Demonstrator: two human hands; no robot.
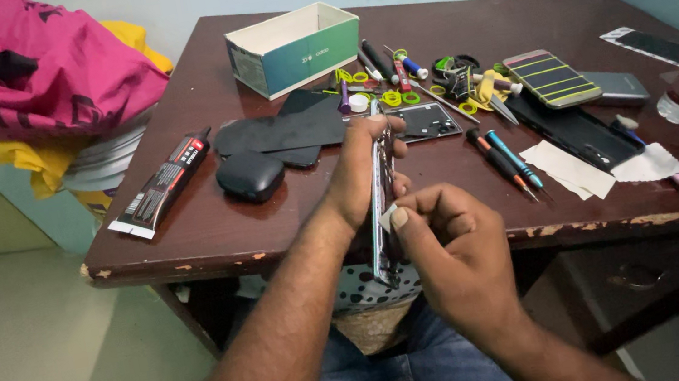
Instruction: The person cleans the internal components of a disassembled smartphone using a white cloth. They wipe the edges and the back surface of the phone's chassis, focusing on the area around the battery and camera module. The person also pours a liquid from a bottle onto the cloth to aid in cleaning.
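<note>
My right hand [449, 241] is curled, thumb pressed on the edge of the phone [380, 202]; my left hand [363, 168] grips it edge-on above the table [208, 231] edge. Its lower end is hard to make out against my lap

I see open tabletop [208, 226] along the front edge, left of the black oval case [251, 176]. Left of that case lies a glue tube [162, 185]; right of it, 2 screwdrivers [503, 158], paper scraps [575, 169] and scattered tools block the way.
</note>
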